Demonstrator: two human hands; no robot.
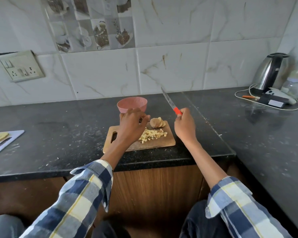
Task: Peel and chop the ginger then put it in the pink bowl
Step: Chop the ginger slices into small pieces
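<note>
On the black counter (pixel 62 134), close to its front edge, we saw a wooden cutting board (pixel 163 143) with a handle slot at its left end. Near the middle of the board lay a pile of diced ginger (pixel 153 134), small pale cubes heaped together. Toward the board's back edge sat the remaining piece of ginger (pixel 156 122), partly sliced, its cut slices leaning to the right. Just behind the board, toward the tiled wall, stood the pink bowl (pixel 132 103); we could not tell whether anything lay in it.

Our left hand (pixel 132 125) hovered over the left half of the board, its fingers spread loosely and curved, gripping nothing, their tips just short of the ginger piece and in front of the bowl. Our right hand (pixel 185 125) was raised beside the board's right end, fingers wrapped around the red handle of a knife (pixel 170 103), whose blade pointed up and away toward the wall.

At the counter's far right corner stood a steel kettle (pixel 272 73) with its cord. At the left edge lay a grey board (pixel 10 140) carrying a pale slice.
</note>
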